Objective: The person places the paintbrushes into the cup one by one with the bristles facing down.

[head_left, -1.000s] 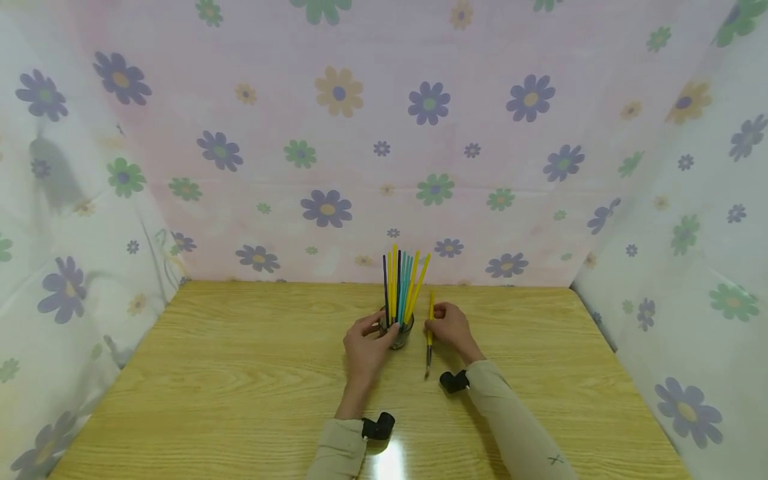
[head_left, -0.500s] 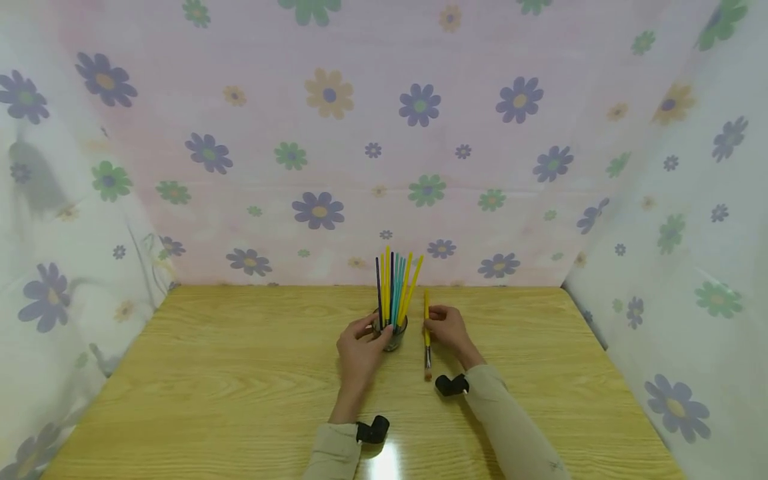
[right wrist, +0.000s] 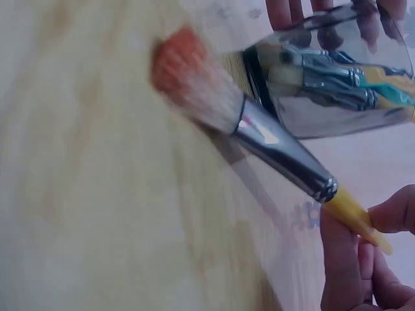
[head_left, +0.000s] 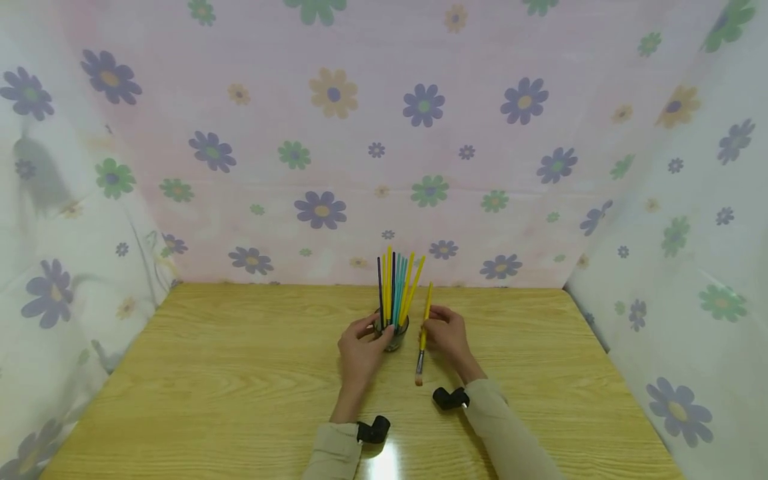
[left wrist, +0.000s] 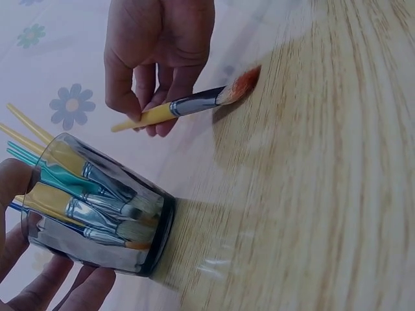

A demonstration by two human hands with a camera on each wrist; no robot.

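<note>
My left hand [head_left: 363, 357] holds a clear glass [left wrist: 165, 234] with a dark base, thumb at the near rim and fingers round the far side. The glass stands upright on the table, full of several paintbrushes [head_left: 400, 287] with yellow, teal and dark blue handles, bristles down. Just to its right, my right hand [head_left: 451, 339] pinches a yellow-handled paintbrush [right wrist: 282, 149] between thumb and fingers. This brush has a silver ferrule and pale bristles tipped orange-red. Its bristles point down toward me, near the tabletop; whether they touch it I cannot tell.
The wood-grain table [head_left: 240, 373] reaches back to a flower-print cloth [head_left: 336, 147], which also hangs at both sides. A black wrist device [head_left: 374, 431] sits at the left cuff and another black device [head_left: 451, 399] at the right cuff.
The paintbrush in my right hand has tilted, its bristle end swinging left toward the glass and its handle tip leaning right. My left hand keeps its hold on the glass.
</note>
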